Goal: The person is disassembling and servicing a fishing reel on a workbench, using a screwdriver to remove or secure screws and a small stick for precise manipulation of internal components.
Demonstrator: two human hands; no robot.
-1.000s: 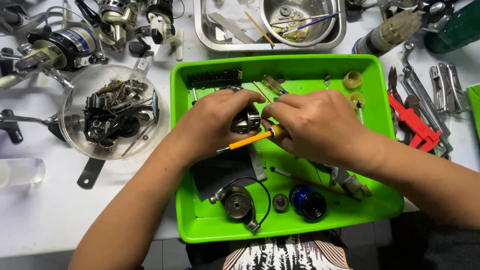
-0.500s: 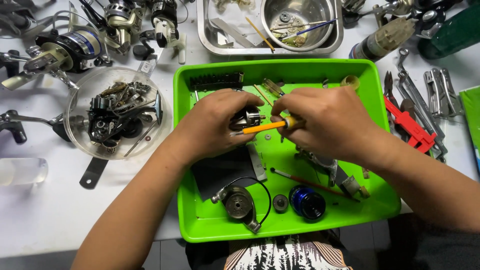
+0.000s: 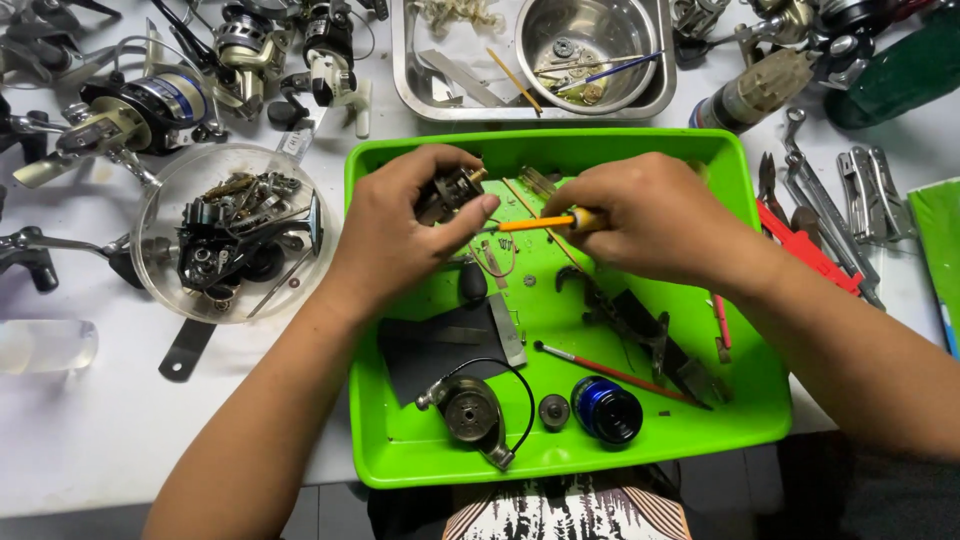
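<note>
Over a bright green tray, my left hand grips a small dark fishing-reel part with a brass end. My right hand holds an orange-handled screwdriver, its tip pointing left at that part. Below the hands in the tray lie a black cloth, a rotor with a wire bail, a blue spool, a small gear, a thin brush and a dark reel frame.
A clear round bowl of dark reel parts sits left of the tray. Several fishing reels lie at the upper left. A steel tray with a metal bowl stands behind. Red-handled pliers and wrenches lie right.
Both hands have lifted slightly toward the tray's far side. The left hand has turned the reel part, showing its brass end, and the screwdriver now lies more level against it.
</note>
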